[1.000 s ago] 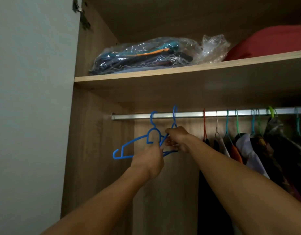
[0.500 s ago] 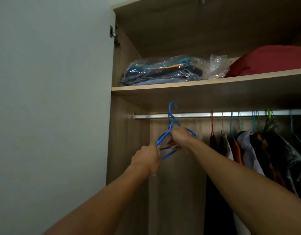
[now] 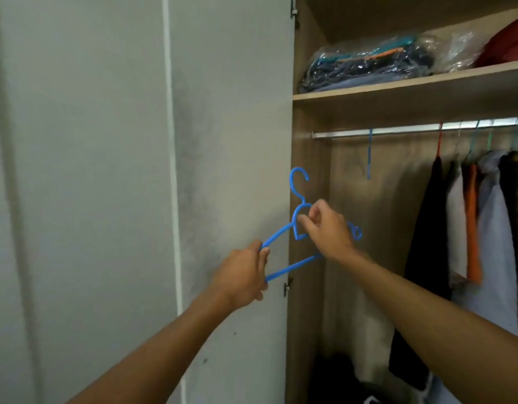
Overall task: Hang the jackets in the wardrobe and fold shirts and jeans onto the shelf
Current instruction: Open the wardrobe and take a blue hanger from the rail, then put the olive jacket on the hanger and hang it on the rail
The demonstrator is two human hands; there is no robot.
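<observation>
Door (image 3: pixel 228 141): stands at the 9 o'clock side of the view, swung aside, so the opening is free for reaching in.

Left hand (image 3: pixel 241 277): fingers clenched on the lower left end of the hanger (image 3: pixel 298 228), thumb pinching the sloped arm. Judged purpose: to steady the frame.

Hanger: 1 blue plastic unit, off the rail (image 3: pixel 397 131), held in front of the door edge, hook at 12 o'clock. It carries no garment; probably it is being readied for a jacket.

Right hand (image 3: pixel 329 230): fingers pinching the loop below the hook, controlling tilt.

Rail: 1 more blue hanger (image 3: pixel 369 154) hangs bare at the left end; clothes (image 3: pixel 470 223) hang crowded at 3 o'clock, leaving the left stretch open.

Shelf (image 3: pixel 397 90): bagged clothing (image 3: pixel 368 65) at 1 o'clock. No jacket, shirt or jeans in hand.
</observation>
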